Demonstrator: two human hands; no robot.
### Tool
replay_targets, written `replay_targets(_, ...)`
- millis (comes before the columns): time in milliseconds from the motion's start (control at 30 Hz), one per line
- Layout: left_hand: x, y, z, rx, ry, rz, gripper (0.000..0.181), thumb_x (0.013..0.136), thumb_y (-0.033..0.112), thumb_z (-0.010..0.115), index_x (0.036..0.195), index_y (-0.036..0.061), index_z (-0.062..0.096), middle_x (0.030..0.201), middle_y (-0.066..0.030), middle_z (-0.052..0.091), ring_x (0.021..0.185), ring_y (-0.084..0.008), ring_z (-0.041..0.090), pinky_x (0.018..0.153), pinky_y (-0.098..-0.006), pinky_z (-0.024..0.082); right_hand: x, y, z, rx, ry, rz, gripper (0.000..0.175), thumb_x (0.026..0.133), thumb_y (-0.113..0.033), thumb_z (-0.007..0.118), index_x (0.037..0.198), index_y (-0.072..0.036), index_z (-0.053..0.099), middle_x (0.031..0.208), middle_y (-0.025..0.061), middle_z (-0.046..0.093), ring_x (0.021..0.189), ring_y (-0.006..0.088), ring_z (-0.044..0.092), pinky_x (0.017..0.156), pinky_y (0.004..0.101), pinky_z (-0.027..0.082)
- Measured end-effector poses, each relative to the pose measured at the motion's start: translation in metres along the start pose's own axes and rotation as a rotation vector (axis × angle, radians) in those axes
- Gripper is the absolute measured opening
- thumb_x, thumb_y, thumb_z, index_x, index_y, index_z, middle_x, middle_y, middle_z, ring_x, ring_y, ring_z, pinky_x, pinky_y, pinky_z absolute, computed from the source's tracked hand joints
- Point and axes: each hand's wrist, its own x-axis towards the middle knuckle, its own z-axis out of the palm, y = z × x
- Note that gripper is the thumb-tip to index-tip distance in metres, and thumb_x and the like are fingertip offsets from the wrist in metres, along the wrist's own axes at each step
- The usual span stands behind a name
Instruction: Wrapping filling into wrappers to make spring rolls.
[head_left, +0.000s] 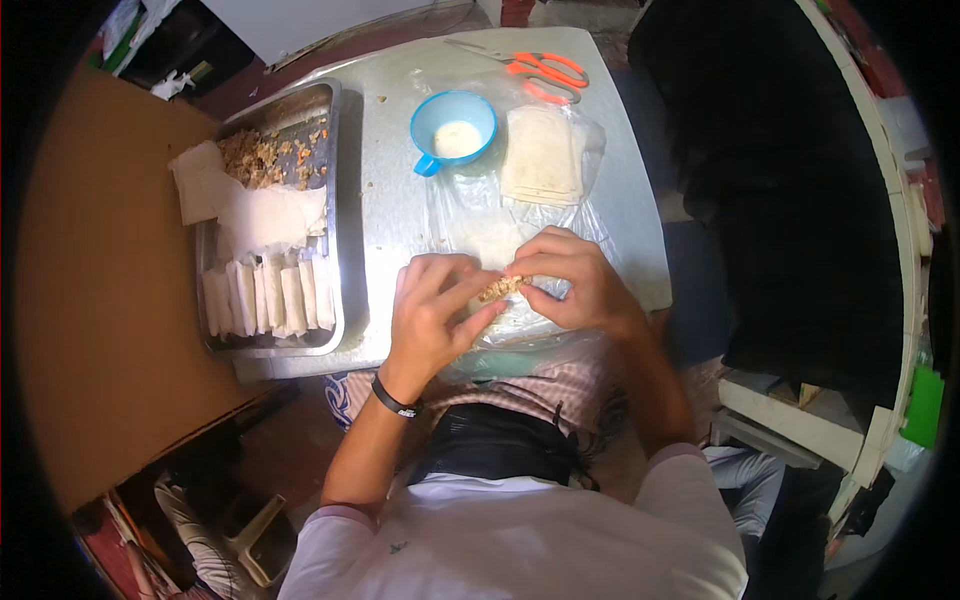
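A short log of crumbly brown filling (505, 288) lies between my hands, over a pale wrapper sheet (487, 236) on clear plastic. My left hand (439, 307) has its thumb and fingertips at the filling's left end. At the right end, the fingers and thumb of my right hand (574, 279) pinch it. Beyond my hands sits a stack of square wrappers (544, 157). Next to that stack stands a blue cup (454, 101) with whitish liquid inside. Part of the wrapper under my hands is hidden.
On the left, a metal tray (335, 225) holds a row of finished white rolls (270, 296), loose wrappers (266, 217) and crumbled filling (255, 157). Orange-handled scissors (551, 71) lie at the table's (390, 202) far edge. A brown board (112, 285) borders the tray.
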Motion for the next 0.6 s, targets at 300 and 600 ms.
replay_targets(300, -0.004, -0.008, 0.007, 0.071, -0.001, 0.059, 0.018, 0.084, 0.02, 0.085, 0.099, 0.0118, 0.081, 0.102, -0.0007, 0.071, 0.095, -0.0245, 0.063, 0.082, -0.04, 0.049, -0.001, 0.003, 0.002, -0.066, 0.008, -0.051, 0.02, 0.078, -0.001, 0.08, 0.097, -0.004, 0.078, 0.099, 0.0104, 0.073, 0.092, 0.0286, 0.069, 0.084, 0.0383, 0.055)
replay_targets(600, -0.004, -0.004, 0.011, 0.109, -0.008, 0.012, 0.025, 0.083, 0.023, 0.087, 0.105, 0.0115, 0.082, 0.101, -0.0029, 0.069, 0.093, -0.0257, 0.062, 0.082, -0.0394, 0.049, 0.0, 0.005, 0.004, -0.113, -0.023, -0.056, 0.028, 0.075, -0.004, 0.083, 0.102, -0.004, 0.078, 0.099, 0.0103, 0.074, 0.094, 0.0299, 0.069, 0.086, 0.0397, 0.055)
